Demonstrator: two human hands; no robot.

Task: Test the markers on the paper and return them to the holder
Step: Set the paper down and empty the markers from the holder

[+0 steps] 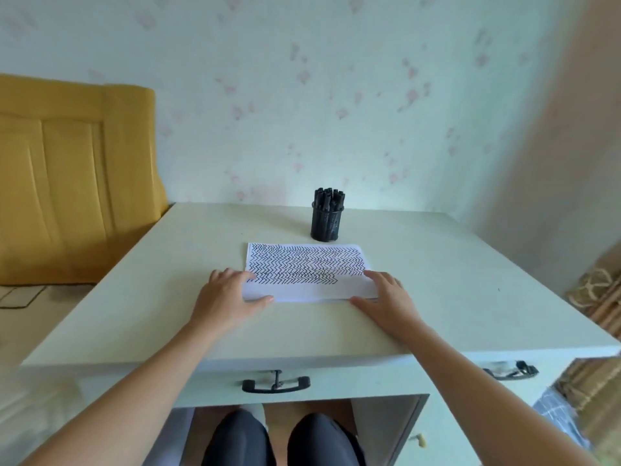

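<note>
The left hand (228,297) and right hand (386,297) lie flat with fingers spread on the paper's (309,290) near corners, likely steadying it on the bench (134,314). The markers (328,196) stand in the holder (326,225) at twelve o'clock.

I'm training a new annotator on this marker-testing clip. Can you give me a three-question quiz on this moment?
1. True or false: a marker lies loose on the desk.
2. Where does the holder stand: A) behind the paper, B) left of it, C) on it?
3. What do the left hand and right hand touch?

Key: 1. False, all the markers in view stand in the holder. 2. A. 3. The paper's near corners, fingers flat.
</note>
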